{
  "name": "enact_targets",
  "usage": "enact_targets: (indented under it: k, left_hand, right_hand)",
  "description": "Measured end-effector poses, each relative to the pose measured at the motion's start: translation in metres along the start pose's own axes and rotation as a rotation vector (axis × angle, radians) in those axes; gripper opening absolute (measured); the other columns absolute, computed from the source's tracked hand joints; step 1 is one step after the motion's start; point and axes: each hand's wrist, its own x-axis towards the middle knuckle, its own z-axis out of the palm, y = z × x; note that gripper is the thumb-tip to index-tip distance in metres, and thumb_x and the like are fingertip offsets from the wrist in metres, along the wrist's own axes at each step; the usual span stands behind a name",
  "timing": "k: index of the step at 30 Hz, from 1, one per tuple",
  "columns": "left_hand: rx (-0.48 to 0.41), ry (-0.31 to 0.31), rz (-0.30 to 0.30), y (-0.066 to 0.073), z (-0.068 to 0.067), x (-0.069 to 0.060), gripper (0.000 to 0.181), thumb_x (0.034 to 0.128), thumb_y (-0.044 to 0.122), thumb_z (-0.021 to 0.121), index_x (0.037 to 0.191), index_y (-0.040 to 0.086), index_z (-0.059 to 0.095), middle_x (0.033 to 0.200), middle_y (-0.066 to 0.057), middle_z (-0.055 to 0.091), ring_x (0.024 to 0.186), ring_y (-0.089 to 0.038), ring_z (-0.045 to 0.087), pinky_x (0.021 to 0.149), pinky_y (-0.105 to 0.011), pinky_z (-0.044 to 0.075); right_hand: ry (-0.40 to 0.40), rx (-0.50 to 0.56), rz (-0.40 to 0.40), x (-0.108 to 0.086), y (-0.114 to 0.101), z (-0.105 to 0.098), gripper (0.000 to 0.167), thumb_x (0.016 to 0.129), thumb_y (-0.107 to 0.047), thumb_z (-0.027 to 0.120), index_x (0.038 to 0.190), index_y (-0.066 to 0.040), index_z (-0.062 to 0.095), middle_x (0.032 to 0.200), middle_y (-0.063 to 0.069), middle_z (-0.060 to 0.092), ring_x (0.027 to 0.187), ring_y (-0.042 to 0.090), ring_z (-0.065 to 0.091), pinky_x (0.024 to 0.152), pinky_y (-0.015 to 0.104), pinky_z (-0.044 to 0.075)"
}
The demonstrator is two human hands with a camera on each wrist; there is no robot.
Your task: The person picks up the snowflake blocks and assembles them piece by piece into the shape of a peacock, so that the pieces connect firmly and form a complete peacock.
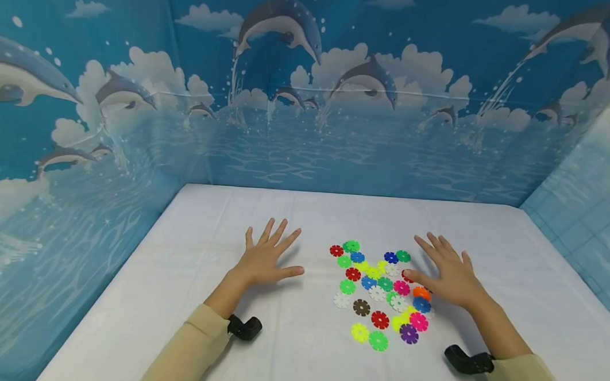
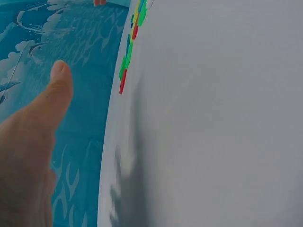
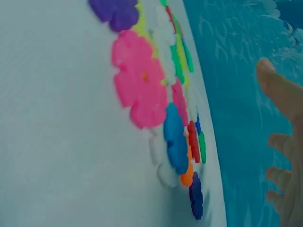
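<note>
Both hands (image 1: 264, 261) (image 1: 449, 277), fingers spread and released, hover near colourful notched discs (image 1: 385, 284) lying directly on white cloth (image 1: 297, 345).

The head view is bright and even, with soft shadows on the white cloth-covered desk (image 1: 298, 322); the printed blue dolphin backdrop (image 1: 307, 144) pales beyond the far right corner. Both wrist views are dimmer. A fuzzy shadow streaks the desk in the left; in the greenish right, the nearest purple flower-shaped disc (image 3: 117, 12) and pink flower-shaped disc (image 3: 132, 87) blur slightly.
</note>
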Motion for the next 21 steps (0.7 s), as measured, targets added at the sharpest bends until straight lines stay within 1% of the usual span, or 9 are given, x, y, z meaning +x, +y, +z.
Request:
enact_targets:
  k: [3, 5, 6, 9, 11, 13, 17, 21]
  left_hand:
    - [-0.050, -0.006, 0.026, 0.006, 0.002, 0.007, 0.086, 0.0872, 0.072, 0.049, 0.156, 0.037, 0.012, 0.163, 0.000, -0.001, 0.147, -0.026, -0.011, 0.107, -0.070, 0.001]
    - [-0.072, -0.018, 0.046, 0.011, 0.005, 0.012, 0.085, 0.0877, 0.070, 0.051, 0.156, 0.035, 0.013, 0.163, -0.002, 0.004, 0.148, -0.028, -0.004, 0.108, -0.069, 0.007]
    - [-0.086, -0.024, 0.060, 0.013, 0.006, 0.014, 0.085, 0.0882, 0.068, 0.052, 0.157, 0.034, 0.015, 0.163, -0.004, 0.007, 0.148, -0.029, 0.000, 0.108, -0.069, 0.009]
    - [-0.114, -0.041, 0.093, 0.020, 0.011, 0.023, 0.083, 0.0898, 0.064, 0.055, 0.157, 0.029, 0.019, 0.162, -0.008, 0.015, 0.148, -0.031, 0.009, 0.108, -0.066, 0.018]
    - [-0.130, -0.053, 0.103, 0.026, 0.014, 0.030, 0.082, 0.0910, 0.060, 0.056, 0.157, 0.026, 0.021, 0.161, -0.008, 0.018, 0.147, -0.031, 0.012, 0.108, -0.063, 0.021]
    - [-0.142, -0.058, 0.102, 0.032, 0.016, 0.036, 0.080, 0.0921, 0.056, 0.057, 0.156, 0.024, 0.023, 0.160, -0.008, 0.021, 0.147, -0.029, 0.016, 0.109, -0.060, 0.023]
    - [-0.167, -0.043, 0.105, 0.042, 0.021, 0.050, 0.075, 0.0941, 0.050, 0.058, 0.155, 0.019, 0.029, 0.157, -0.008, 0.029, 0.144, -0.027, 0.025, 0.109, -0.055, 0.028]
    - [-0.208, -0.025, 0.114, 0.051, 0.026, 0.061, 0.069, 0.0951, 0.044, 0.060, 0.152, 0.015, 0.034, 0.153, -0.009, 0.037, 0.141, -0.026, 0.032, 0.110, -0.050, 0.031]
  right_hand:
    - [-0.002, 0.143, 0.049, 0.001, 0.003, -0.002, 0.082, 0.090, -0.049, 0.062, 0.150, -0.003, 0.032, 0.151, 0.032, 0.025, 0.136, 0.054, 0.021, 0.100, 0.076, 0.018]
    - [-0.004, 0.199, 0.103, 0.000, 0.006, -0.002, 0.078, 0.093, -0.047, 0.060, 0.147, 0.002, 0.034, 0.148, 0.035, 0.028, 0.133, 0.055, 0.025, 0.097, 0.075, 0.026]
    - [-0.009, 0.213, 0.135, -0.002, 0.008, -0.002, 0.076, 0.094, -0.047, 0.059, 0.146, 0.003, 0.035, 0.147, 0.035, 0.029, 0.132, 0.056, 0.025, 0.096, 0.074, 0.028]
    - [-0.013, 0.226, 0.208, -0.006, 0.013, -0.003, 0.073, 0.096, -0.047, 0.056, 0.142, 0.006, 0.038, 0.144, 0.037, 0.032, 0.130, 0.057, 0.027, 0.095, 0.073, 0.030]
    - [0.000, 0.229, 0.234, -0.009, 0.016, -0.003, 0.070, 0.097, -0.046, 0.054, 0.140, 0.007, 0.041, 0.141, 0.037, 0.035, 0.128, 0.056, 0.030, 0.094, 0.072, 0.033]
    - [0.020, 0.238, 0.250, -0.012, 0.020, -0.003, 0.066, 0.098, -0.044, 0.054, 0.138, 0.007, 0.043, 0.138, 0.036, 0.039, 0.124, 0.054, 0.036, 0.092, 0.069, 0.039]
    - [0.034, 0.247, 0.275, -0.016, 0.028, -0.002, 0.061, 0.098, -0.041, 0.054, 0.134, 0.008, 0.046, 0.130, 0.034, 0.046, 0.113, 0.050, 0.047, 0.083, 0.058, 0.051]
    - [0.027, 0.227, 0.329, -0.022, 0.037, -0.003, 0.057, 0.098, -0.037, 0.056, 0.130, 0.009, 0.049, 0.124, 0.034, 0.048, 0.107, 0.048, 0.049, 0.078, 0.053, 0.053]
